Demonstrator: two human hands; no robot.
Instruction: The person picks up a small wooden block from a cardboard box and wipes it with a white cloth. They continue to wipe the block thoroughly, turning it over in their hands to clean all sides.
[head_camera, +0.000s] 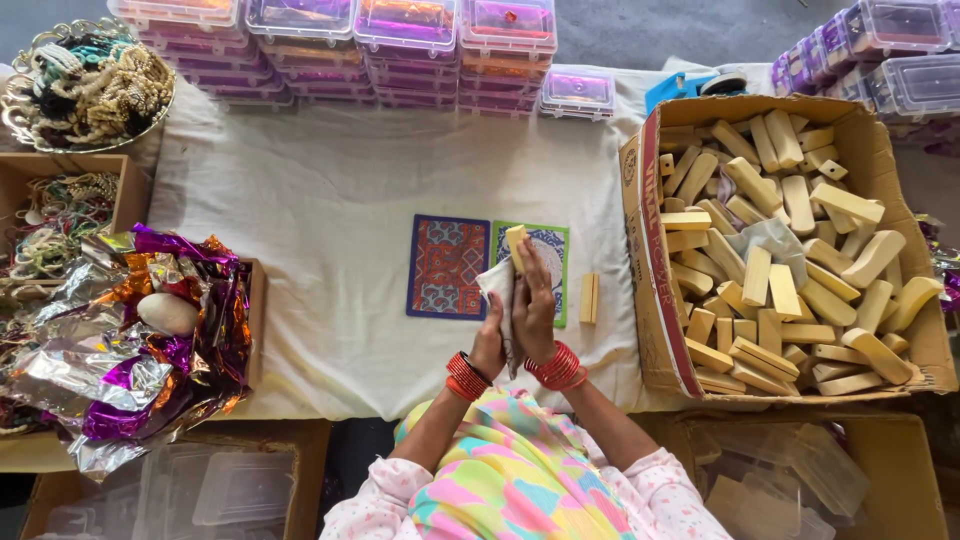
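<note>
Hands: both pressed together at table centre, palms facing, closed around one item.
Right hand (536, 305): fingers wrapped on a pale wooden block (516, 246), gripping it; red bangles at the wrist.
Left hand (489, 338): holds a white cloth (497, 283) against the block's side; also bangled.
Block position: upright in the grip, long axis running 12 to 6 o'clock, top end showing above the fingertips. Right hand covers more of it and is the nearer.
Underlay: two patterned cards on the white sheet, a red-and-blue card (447, 266) at 10 o'clock of the hands, a green card (552, 262) directly beneath them.
Loose piece: a second wooden block (589, 298) stands on the sheet at 3 o'clock, just beside the right hand, apart from it.
Supply: cardboard box (655, 300) of like blocks further out at 3 o'clock.
Left side: crumpled foil wrappers (130, 350) at 9 o'clock, with a pale egg-shaped object (167, 313) on them.
Far edge: stacked clear plastic cases (400, 45) at 12 o'clock; tray of beaded bangles (85, 80) at 10 o'clock.
</note>
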